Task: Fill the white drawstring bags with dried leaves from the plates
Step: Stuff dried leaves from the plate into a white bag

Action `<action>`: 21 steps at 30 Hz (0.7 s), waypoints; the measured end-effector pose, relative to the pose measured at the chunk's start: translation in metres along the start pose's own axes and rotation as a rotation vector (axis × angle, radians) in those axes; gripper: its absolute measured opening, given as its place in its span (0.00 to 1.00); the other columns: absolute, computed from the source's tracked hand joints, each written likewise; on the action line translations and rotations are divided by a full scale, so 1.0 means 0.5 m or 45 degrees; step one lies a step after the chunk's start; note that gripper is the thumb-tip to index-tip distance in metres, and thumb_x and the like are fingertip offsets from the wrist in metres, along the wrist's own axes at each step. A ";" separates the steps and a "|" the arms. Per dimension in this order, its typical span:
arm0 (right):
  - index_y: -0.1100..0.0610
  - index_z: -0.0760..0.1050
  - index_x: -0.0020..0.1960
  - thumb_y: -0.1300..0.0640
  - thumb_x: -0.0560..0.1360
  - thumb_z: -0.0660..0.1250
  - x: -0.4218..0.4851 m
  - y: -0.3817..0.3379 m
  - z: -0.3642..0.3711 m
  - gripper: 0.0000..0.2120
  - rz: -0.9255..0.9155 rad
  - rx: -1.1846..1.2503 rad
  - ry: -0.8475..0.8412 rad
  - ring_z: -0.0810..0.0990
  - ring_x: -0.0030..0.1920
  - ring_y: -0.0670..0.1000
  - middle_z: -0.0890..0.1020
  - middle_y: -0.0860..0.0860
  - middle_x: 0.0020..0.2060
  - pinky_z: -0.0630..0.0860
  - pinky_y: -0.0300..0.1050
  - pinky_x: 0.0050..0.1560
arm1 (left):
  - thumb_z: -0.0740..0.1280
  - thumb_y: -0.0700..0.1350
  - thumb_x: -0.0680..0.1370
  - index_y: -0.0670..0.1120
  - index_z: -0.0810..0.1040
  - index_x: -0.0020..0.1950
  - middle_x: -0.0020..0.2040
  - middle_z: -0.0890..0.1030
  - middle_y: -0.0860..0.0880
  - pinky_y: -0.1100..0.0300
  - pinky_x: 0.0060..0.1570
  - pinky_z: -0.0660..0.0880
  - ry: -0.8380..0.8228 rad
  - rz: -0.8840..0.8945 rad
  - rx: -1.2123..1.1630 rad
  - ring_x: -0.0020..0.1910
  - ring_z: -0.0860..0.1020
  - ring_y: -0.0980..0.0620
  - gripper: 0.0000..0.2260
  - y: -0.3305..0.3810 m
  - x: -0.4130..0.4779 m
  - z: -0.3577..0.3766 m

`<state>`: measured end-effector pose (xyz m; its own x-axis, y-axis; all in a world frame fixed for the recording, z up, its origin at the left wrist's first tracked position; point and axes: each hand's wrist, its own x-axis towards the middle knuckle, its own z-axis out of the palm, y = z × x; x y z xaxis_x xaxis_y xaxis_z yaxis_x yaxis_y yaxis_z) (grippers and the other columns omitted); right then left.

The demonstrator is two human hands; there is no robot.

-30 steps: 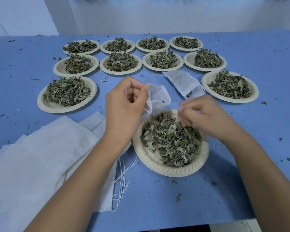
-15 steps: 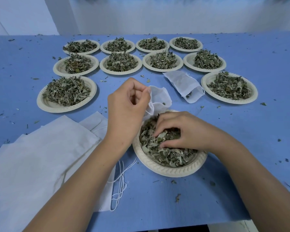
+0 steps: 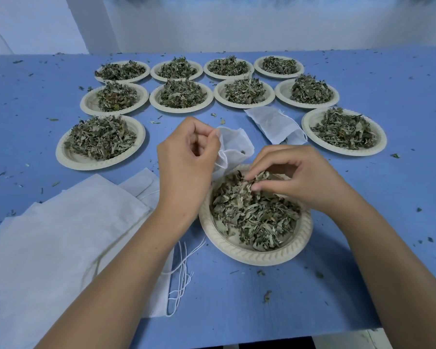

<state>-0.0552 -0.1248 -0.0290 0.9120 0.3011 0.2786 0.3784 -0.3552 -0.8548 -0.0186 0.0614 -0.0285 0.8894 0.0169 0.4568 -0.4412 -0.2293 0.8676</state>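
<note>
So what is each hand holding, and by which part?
The left hand pinches the small white bag by its open rim. The right hand pinches a clump of dried leaves in its fingertips, over the near plate.

On the desk [image 3: 388, 185], the nearest plate [image 3: 257, 256] sits centre, heaped with dried leaves [image 3: 252, 215]. At its far-left rim a drawstring bag [image 3: 234, 144] hangs from the left hand [image 3: 186, 167]. The right hand [image 3: 295, 177] is over the plate's far side. A pile of bags [image 3: 61, 235] lies near left, with strings [image 3: 181, 273] trailing beside the plate. A second bag [image 3: 275, 124] lies farther right, next to the right plate [image 3: 342, 152]. The left plate [image 3: 86, 165] sits opposite. Behind these stand the middle row [image 3: 244, 106] and the far row [image 3: 228, 78], four plates each.
</note>
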 end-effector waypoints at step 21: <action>0.52 0.79 0.44 0.60 0.65 0.75 0.001 -0.014 0.046 0.10 -0.121 -0.452 0.616 0.74 0.51 0.46 0.80 0.45 0.44 0.62 0.47 0.62 | 0.69 0.41 0.78 0.47 0.77 0.41 0.29 0.75 0.56 0.67 0.32 0.70 -0.304 0.099 -0.069 0.29 0.72 0.59 0.07 0.003 -0.018 0.014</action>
<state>-0.0610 -0.1020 -0.0328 0.8087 -0.0606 0.5851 0.4157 -0.6449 -0.6413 -0.0263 0.0543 -0.0327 0.8528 -0.2306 0.4686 -0.5093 -0.1681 0.8440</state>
